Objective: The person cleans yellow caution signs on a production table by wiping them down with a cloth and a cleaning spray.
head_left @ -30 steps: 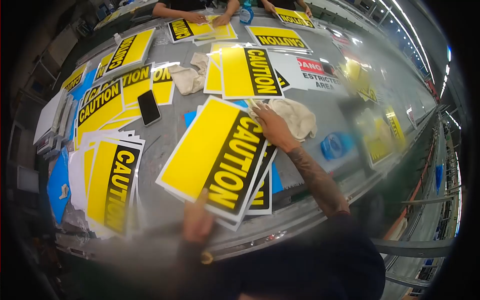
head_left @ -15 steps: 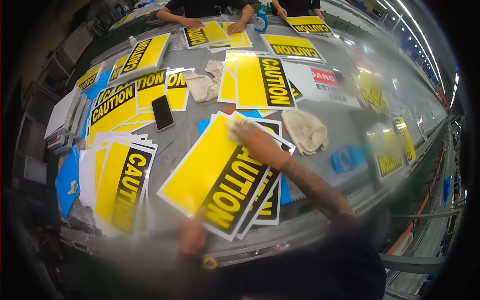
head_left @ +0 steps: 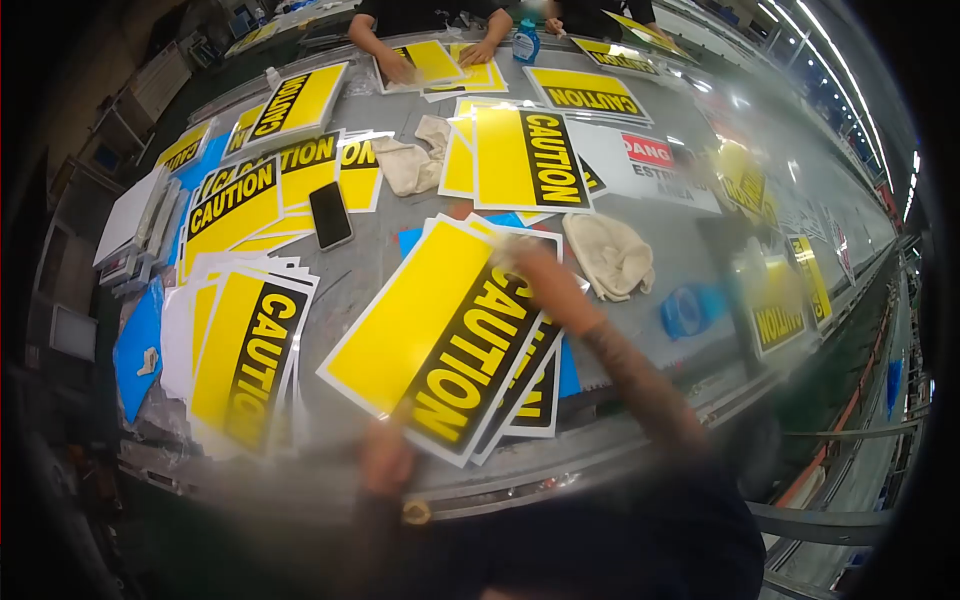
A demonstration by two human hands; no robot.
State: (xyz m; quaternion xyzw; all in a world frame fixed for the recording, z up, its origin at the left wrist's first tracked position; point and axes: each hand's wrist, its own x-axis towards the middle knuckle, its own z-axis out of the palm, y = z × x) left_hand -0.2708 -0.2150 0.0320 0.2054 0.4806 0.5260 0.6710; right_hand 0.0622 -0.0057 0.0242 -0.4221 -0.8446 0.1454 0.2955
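Note:
A yellow and black CAUTION sign [head_left: 430, 330] lies tilted on top of several similar signs in front of me. My right hand [head_left: 525, 262] presses a pale cloth against its upper right part, near the black band; the fingers are bent round the cloth, partly blurred. My left hand [head_left: 387, 455] is at the sign's lower edge, blurred, with its fingertips at the border; how they are placed is unclear. Blue sheeting [head_left: 570, 375] shows under the stack. A beige cloth [head_left: 610, 258] lies just right of the stack.
Another CAUTION stack [head_left: 225, 345] lies at the left, with a black phone [head_left: 330, 215] above it. More signs [head_left: 500, 160] and crumpled cloths [head_left: 405, 165] lie farther back. A blue tape roll [head_left: 685, 310] is at the right. Two people work across the table near a blue spray bottle [head_left: 525, 42].
My right hand has moved right with the cloth, towards the sign's black band. My left hand stays at the lower edge. Across the table, one person's sign has been lifted and tilted.

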